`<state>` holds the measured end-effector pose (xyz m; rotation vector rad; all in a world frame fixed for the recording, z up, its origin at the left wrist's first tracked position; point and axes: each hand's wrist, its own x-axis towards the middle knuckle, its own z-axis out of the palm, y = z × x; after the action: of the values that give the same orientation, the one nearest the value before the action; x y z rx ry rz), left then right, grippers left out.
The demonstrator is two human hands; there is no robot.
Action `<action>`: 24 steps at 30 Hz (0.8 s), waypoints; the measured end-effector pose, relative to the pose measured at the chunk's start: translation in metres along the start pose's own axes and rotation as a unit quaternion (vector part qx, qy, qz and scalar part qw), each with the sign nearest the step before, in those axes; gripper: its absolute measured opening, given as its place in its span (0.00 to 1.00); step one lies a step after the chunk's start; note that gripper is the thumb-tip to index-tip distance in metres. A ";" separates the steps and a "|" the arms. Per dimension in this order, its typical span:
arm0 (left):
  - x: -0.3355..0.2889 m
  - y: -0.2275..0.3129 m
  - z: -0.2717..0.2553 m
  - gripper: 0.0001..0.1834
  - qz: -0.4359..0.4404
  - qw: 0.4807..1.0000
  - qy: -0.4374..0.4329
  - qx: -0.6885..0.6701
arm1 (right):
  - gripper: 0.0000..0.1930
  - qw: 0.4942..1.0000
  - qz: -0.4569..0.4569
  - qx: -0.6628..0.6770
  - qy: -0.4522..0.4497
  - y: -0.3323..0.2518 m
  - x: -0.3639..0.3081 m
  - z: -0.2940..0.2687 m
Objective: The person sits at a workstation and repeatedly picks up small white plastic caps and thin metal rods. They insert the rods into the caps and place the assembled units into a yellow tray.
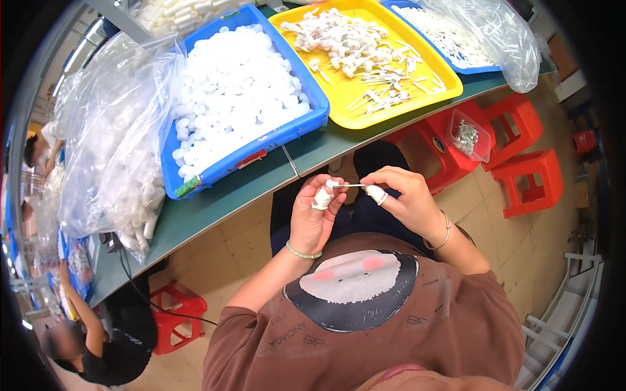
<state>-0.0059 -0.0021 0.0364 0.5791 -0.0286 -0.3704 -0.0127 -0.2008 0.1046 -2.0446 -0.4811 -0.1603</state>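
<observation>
In front of my body, above my lap, my left hand (314, 214) pinches a small white plastic part (333, 184) between thumb and fingers. A thin metal pin (351, 186) runs from that part across to my right hand (409, 199), whose thumb and forefinger close on its other end. White wrapping covers both thumbs. Beyond my hands, the yellow tray (417, 101) holds a heap of white pieces with thin pins. Left of it, the blue tray (293, 135) is filled with small white plastic caps (238, 85).
The green table edge (215, 221) runs just beyond my hands. Clear plastic bags (117, 143) lie at the left, another bag (489, 32) at the far right. Red stools (538, 182) stand right; one carries a clear box (467, 137). Another person (98, 339) works at lower left.
</observation>
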 end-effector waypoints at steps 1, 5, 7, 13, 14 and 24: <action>0.000 0.000 0.000 0.12 0.001 1.000 0.001 0.003 | 0.10 1.000 0.006 0.012 -0.003 0.002 -0.001 0.000; 0.000 -0.001 0.001 0.12 -0.003 1.000 0.011 0.021 | 0.12 0.999 -0.030 -0.037 0.008 0.006 -0.003 0.002; -0.001 -0.003 0.001 0.12 -0.003 0.999 0.009 0.046 | 0.14 0.989 -0.103 -0.106 0.018 0.005 -0.001 0.005; -0.002 -0.005 0.000 0.14 -0.004 0.996 0.011 0.085 | 0.17 0.998 -0.037 0.016 0.051 0.006 0.000 0.021; -0.002 -0.005 -0.002 0.15 -0.008 0.996 0.012 0.087 | 0.16 0.987 0.070 0.140 0.045 0.004 -0.002 0.023; 0.000 -0.007 -0.005 0.17 -0.014 0.996 -0.001 0.089 | 0.12 0.962 0.131 0.239 0.030 0.004 -0.004 0.026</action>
<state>-0.0079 -0.0050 0.0287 0.7566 -0.0568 -0.3979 -0.0170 -0.1810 0.0872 -1.6022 -0.1821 0.0527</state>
